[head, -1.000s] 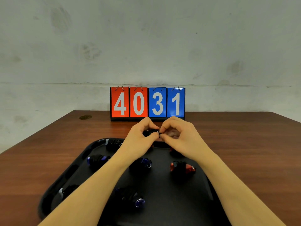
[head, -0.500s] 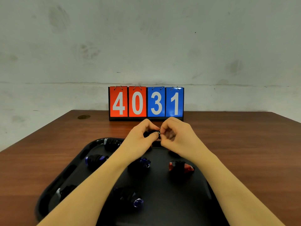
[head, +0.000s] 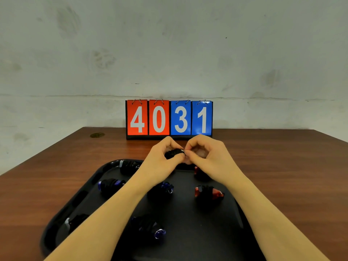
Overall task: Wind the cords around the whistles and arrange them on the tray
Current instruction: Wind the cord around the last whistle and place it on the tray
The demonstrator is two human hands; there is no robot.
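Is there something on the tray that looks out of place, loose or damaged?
Nothing stands out. The wound whistles, such as the red whistle and the blue whistle, lie apart on the black tray with no loose cord visible. Left hand and right hand hold one more black-wound whistle above the tray's far edge.

- A bare staged recording setup is suggested, not a home.
- Stained, plain grey wall (head: 169, 44) is seen behind.
- Brown wood counter (head: 282, 166) is shown.
- Flip scoreboard (head: 169, 118) reading 4031 is placed at the back.
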